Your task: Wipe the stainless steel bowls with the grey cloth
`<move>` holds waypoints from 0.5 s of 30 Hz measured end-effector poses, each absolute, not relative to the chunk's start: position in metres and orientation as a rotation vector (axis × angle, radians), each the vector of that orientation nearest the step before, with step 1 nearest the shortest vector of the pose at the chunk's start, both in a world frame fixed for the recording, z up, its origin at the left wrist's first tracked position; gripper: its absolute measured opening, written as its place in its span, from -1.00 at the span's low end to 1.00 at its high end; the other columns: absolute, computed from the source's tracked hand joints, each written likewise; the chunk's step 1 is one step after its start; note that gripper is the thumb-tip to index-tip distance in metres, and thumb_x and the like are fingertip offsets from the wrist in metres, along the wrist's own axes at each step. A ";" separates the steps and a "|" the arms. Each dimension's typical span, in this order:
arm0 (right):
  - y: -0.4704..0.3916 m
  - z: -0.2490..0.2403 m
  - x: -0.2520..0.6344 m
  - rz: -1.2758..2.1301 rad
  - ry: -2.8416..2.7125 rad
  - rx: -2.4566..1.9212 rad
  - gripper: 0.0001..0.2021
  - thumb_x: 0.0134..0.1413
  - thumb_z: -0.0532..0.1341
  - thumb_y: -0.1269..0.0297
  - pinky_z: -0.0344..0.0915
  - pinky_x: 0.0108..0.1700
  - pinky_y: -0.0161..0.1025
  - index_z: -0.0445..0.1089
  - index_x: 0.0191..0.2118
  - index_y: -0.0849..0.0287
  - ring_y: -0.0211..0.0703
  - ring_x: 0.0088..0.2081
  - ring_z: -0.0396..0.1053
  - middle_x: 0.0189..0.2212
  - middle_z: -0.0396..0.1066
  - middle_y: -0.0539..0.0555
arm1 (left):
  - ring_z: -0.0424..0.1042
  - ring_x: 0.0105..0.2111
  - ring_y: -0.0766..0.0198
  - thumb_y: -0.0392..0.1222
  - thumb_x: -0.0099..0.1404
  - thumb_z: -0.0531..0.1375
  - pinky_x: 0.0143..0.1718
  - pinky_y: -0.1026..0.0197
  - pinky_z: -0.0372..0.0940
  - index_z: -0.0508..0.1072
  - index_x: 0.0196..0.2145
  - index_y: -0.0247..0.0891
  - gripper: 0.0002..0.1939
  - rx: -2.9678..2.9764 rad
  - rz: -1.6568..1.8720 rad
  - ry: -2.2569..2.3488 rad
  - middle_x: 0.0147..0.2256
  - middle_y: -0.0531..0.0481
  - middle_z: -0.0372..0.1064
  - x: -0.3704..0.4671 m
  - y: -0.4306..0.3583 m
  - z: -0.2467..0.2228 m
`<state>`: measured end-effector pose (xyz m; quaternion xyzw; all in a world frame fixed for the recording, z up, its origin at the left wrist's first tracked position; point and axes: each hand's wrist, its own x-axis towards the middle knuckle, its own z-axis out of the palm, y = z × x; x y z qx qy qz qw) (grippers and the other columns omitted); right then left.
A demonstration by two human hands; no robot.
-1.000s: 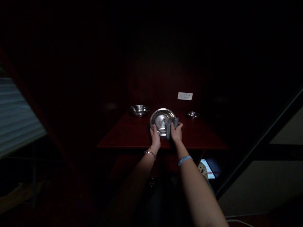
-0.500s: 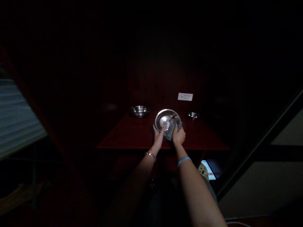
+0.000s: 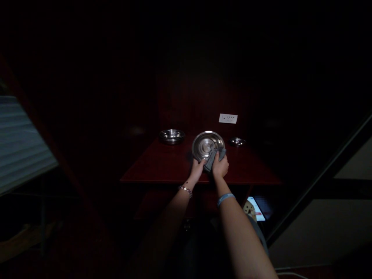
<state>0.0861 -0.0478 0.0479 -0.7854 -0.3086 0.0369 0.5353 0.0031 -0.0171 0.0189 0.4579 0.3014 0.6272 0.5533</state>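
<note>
The dark red desk (image 3: 162, 166) is lying beneath the work, and the large metal bowl (image 3: 203, 144) is hanging above its middle, in both hands. The worst risk is probably the large metal bowl dropping onto the desk: smooth metal could be sliding out from under the thumb if the cloth side is pushing harder than the other side is gripping. A lesser risk is a knock against the stacked bowls (image 3: 172, 135) at far left, or the small bowl (image 3: 237, 142) at far right, should the rim be swinging wide. The gray cloth (image 3: 210, 159) could be bunching or slipping off the rim if its hold is loosening.

The large metal bowl is tilting, its open side facing up and toward the person, its far rim apparently riding higher than its near one. Being round, it is showing no long axis. The gray cloth is draping over its near right part, its length running slantwise from near left to far right.

The right hand (image 3: 220, 166) is pinching the gray cloth against the bowl's near right side. The left hand (image 3: 197, 170) is clamping the near left rim, its thumb in front; its fingers are hiding behind the metal, so their exact hold I cannot tell.
</note>
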 end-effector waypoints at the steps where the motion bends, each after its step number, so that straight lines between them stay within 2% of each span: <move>1: -0.048 0.047 0.086 0.085 -0.752 -1.878 -0.49 0.20 -0.04 -0.10 0.33 -0.15 -0.10 0.37 0.04 0.14 0.02 -0.19 0.45 -0.25 0.49 0.22 | 0.25 0.15 0.11 -0.29 0.13 0.25 0.16 0.01 0.15 0.30 0.11 -0.17 -0.44 1.048 1.475 0.720 0.11 -0.14 0.33 0.002 -0.018 0.019; 7: -0.050 0.050 0.089 0.074 -0.798 -1.913 -0.46 0.19 -0.06 -0.13 0.32 -0.15 -0.06 0.37 0.02 0.15 0.05 -0.19 0.45 -0.25 0.48 0.25 | 0.45 -0.09 0.14 -0.29 0.13 0.24 -0.09 0.05 0.36 0.37 0.01 -0.22 -0.55 0.888 1.464 0.699 -0.04 -0.15 0.44 -0.002 -0.021 0.022; 11: -0.054 0.053 0.091 0.090 -0.785 -1.909 -0.46 0.18 -0.06 -0.15 0.30 -0.14 -0.06 0.37 -0.01 0.14 0.06 -0.18 0.44 -0.22 0.48 0.24 | 0.45 -0.09 0.18 -0.29 0.16 0.20 -0.09 0.11 0.37 0.39 -0.01 -0.21 -0.60 0.854 1.483 0.676 -0.02 -0.13 0.44 -0.002 -0.016 0.019; 15: -0.061 0.062 0.091 0.093 -0.745 -1.839 -0.46 0.16 -0.06 -0.18 0.28 -0.13 -0.10 0.37 -0.05 0.13 0.05 -0.16 0.41 -0.20 0.47 0.20 | 0.44 -0.07 0.16 -0.26 0.19 0.15 -0.09 0.08 0.37 0.37 0.02 -0.19 -0.59 0.825 1.515 0.701 0.02 -0.12 0.41 -0.003 -0.010 0.014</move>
